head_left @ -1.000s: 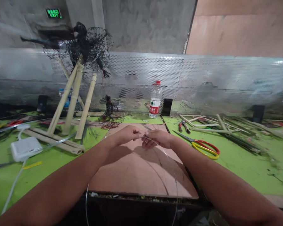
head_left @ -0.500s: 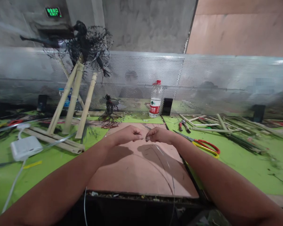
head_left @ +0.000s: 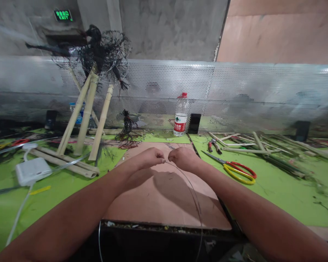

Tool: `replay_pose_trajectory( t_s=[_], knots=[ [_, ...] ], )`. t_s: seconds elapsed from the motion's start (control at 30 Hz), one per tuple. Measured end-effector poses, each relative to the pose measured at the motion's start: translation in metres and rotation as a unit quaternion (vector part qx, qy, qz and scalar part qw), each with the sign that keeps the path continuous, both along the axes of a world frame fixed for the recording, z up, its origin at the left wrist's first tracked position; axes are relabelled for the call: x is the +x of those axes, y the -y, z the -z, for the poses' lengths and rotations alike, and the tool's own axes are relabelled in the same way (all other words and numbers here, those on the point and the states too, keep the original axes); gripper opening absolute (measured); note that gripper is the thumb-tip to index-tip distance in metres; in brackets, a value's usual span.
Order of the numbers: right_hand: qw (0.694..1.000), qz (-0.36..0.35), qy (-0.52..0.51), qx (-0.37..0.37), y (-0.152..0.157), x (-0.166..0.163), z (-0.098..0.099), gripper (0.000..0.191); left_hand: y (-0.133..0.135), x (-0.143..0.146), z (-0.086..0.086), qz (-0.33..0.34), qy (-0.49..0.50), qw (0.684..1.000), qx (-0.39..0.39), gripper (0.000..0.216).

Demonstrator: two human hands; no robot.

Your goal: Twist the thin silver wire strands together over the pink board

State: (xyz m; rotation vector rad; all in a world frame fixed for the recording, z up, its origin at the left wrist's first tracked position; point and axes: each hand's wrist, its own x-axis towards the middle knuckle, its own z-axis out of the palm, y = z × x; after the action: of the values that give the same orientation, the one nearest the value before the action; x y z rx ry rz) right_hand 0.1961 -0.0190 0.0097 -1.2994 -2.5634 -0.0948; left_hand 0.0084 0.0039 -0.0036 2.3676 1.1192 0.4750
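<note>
My left hand [head_left: 149,158] and my right hand [head_left: 182,158] meet above a brown board [head_left: 164,196], fingertips almost touching. Both are closed in a pinch on a thin steel wire [head_left: 195,198]. From the pinch the wire curves down to the right and passes below the board's near edge. Another stretch of wire [head_left: 99,236] shows at the lower left under my left forearm.
Red-and-yellow scissors [head_left: 239,170] and small pliers [head_left: 214,145] lie right of the board on the green mat [head_left: 284,189]. A water bottle [head_left: 180,115] stands at the back. Bamboo poles [head_left: 84,116] lean at left beside a white power adapter [head_left: 32,170]. Bamboo strips [head_left: 262,145] lie far right.
My right hand has closed tighter and drawn in towards the left hand. The wire loop now hangs lower and curves more to the right.
</note>
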Motion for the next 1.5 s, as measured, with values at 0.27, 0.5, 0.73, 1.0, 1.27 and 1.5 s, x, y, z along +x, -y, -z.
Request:
replay_pose_trajectory(
  t_s=[0.27,0.5,0.73,1.0,1.27,1.5],
  knots=[
    [0.948,-0.012,-0.114,-0.297,0.006,0.004,-0.002,0.018,-0.007,-0.001,0.010,0.000,-0.009,1.000,0.009,0.021],
    [0.789,0.004,-0.375,-0.486,-0.029,0.055,-0.012,0.044,0.003,0.000,-0.002,0.022,0.011,1.000,-0.013,0.027],
    [0.761,-0.031,-0.355,-0.541,-0.027,0.040,0.010,0.037,0.016,0.003,-0.013,0.002,0.023,1.000,0.014,0.028],
    [0.729,-0.115,-0.346,-0.580,-0.013,0.019,0.017,0.035,0.024,0.008,-0.018,0.046,0.026,0.999,0.006,0.029],
    [0.842,-0.099,-0.283,-0.449,-0.015,0.013,0.019,0.032,0.015,0.006,-0.008,0.033,-0.005,0.999,0.021,0.026],
    [0.998,-0.033,-0.050,-0.013,-0.008,-0.005,0.018,0.014,0.009,0.006,-0.004,0.004,0.000,0.999,0.038,0.034]
  ],
)
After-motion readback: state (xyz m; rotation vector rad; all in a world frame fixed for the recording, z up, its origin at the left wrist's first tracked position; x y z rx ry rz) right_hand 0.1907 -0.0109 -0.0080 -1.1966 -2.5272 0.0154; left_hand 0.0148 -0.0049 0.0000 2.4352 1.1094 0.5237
